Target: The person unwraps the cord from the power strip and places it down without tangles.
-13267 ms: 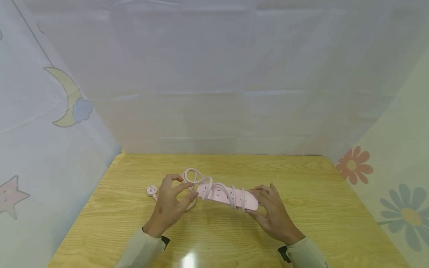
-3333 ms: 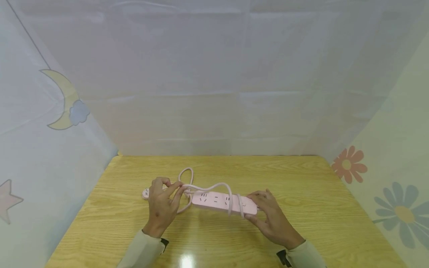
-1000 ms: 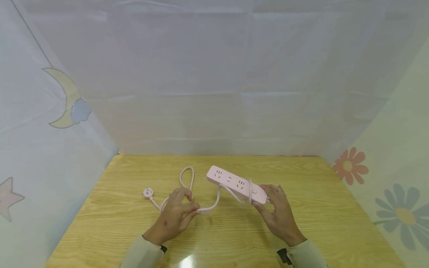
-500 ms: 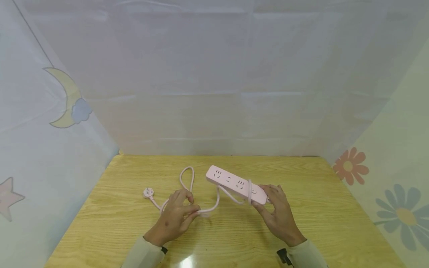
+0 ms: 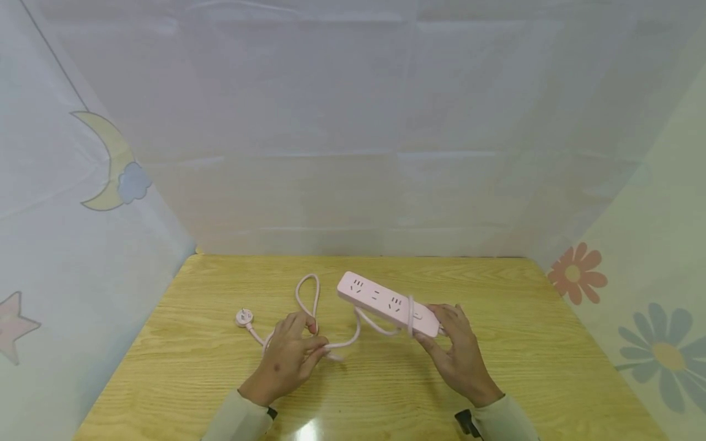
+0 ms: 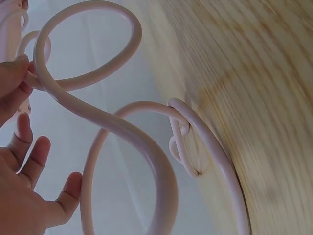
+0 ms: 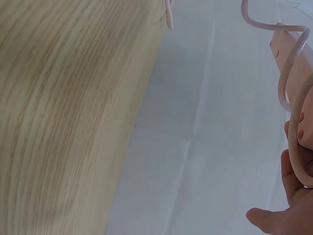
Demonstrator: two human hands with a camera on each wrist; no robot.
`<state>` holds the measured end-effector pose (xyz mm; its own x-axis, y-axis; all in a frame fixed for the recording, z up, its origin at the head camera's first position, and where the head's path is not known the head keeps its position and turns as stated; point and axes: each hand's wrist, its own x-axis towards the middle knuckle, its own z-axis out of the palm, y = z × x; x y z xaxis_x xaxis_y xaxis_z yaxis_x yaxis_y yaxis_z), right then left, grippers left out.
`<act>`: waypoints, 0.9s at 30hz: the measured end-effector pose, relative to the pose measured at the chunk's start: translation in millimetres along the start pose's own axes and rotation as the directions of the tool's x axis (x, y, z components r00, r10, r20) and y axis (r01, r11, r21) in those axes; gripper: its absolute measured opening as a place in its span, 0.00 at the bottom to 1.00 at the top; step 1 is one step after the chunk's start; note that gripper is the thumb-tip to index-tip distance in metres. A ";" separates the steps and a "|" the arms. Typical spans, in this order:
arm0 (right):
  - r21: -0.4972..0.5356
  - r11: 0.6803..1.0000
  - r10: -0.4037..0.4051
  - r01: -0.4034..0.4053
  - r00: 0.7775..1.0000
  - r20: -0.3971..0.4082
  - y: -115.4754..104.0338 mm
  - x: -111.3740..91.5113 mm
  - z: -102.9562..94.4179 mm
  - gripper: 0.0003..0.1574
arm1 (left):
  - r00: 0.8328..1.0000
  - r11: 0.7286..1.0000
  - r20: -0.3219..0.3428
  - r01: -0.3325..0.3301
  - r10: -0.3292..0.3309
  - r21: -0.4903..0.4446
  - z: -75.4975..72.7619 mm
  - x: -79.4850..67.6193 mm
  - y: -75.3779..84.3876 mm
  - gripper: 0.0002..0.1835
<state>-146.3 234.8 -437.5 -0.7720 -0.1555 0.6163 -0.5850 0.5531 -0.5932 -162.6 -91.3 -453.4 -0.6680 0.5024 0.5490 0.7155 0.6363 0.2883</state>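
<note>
A pink power strip [image 5: 380, 300] is held tilted above the table, its far left end raised. My right hand [image 5: 459, 349] grips its near right end, by the switch. One turn of the pink cord [image 5: 411, 315] wraps the strip near that hand. From there the cord sags left to my left hand [image 5: 287, 358], which pinches it between thumb and index finger. In the left wrist view the cord [image 6: 137, 137] curls in loose loops past the spread other fingers. The three-pin plug [image 5: 244, 317] lies on the table, left of the left hand.
The wood-grain table [image 5: 496, 282] has a pale sheet [image 5: 364, 184] behind it. Printed side sheets with a moon [image 5: 113, 159] and flowers [image 5: 670, 355] flank it. A loop of cord [image 5: 307, 288] lies beyond the left hand.
Several turns of cord have come off the strip since the earliest frame, leaving one. The strip's left end has risen, and the left hand has moved nearer and slightly right with the cord.
</note>
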 end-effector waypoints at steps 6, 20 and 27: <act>0.006 1.000 0.008 -0.008 1.000 0.011 -1.0 -0.7 0.2 0.31 | 1.000 0.999 -0.011 0.021 -0.020 0.025 0.5 1.0 0.7 0.03; 0.034 0.999 -0.004 0.003 0.999 0.034 -4.9 -1.2 -0.7 0.30 | 0.989 0.992 -0.117 0.103 -0.094 0.072 5.1 7.2 -2.8 0.05; 0.039 0.999 -0.031 0.030 0.999 0.032 -4.7 -1.6 -0.6 0.31 | 0.979 0.989 -0.180 0.117 -0.100 0.092 7.1 9.4 -4.7 0.07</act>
<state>-142.1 233.0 -435.4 -0.7612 -0.1987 0.6174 -0.6169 0.5155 -0.5947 -173.7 -85.4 -455.1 -0.6880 0.3228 0.6499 0.6104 0.7418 0.2777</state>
